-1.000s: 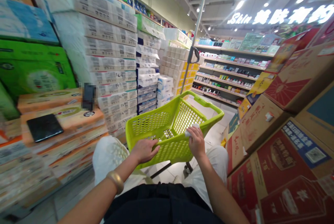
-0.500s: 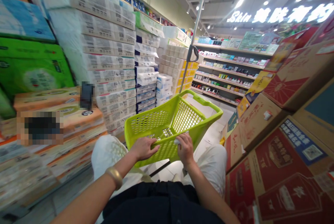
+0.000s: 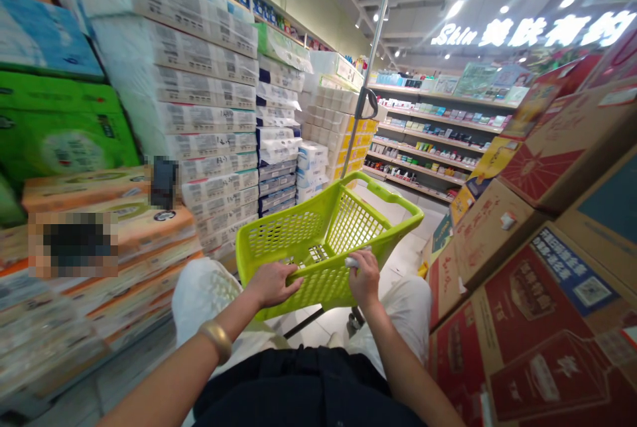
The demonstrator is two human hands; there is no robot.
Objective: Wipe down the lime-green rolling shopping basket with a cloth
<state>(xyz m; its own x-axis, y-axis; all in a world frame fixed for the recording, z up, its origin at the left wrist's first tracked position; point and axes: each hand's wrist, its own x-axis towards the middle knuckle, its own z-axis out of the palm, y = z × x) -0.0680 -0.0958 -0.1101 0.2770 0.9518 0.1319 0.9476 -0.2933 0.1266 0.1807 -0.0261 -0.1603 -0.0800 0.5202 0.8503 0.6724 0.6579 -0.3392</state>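
A lime-green plastic shopping basket (image 3: 308, 231) rests tilted across my lap in a shop aisle. My left hand (image 3: 273, 281) grips its near rim, fingers curled over the edge. My right hand (image 3: 365, 276) is closed on a small white wad, apparently a cloth or tissue (image 3: 351, 260), and presses it against the rim on the right side. A gold bangle (image 3: 217, 339) sits on my left wrist. The basket holds nothing that I can see. A long metal handle pole (image 3: 371, 59) rises behind the basket.
Stacked packs of tissue paper (image 3: 199, 102) line the left. A dark flat object, blurred out, lies on an orange pack (image 3: 119, 228). Red and brown cartons (image 3: 537, 261) crowd the right. Product shelves (image 3: 438, 142) stand at the aisle's far end.
My right hand with the white wad slid left along the rim and has come partway back to the right. My left hand kept its grip.
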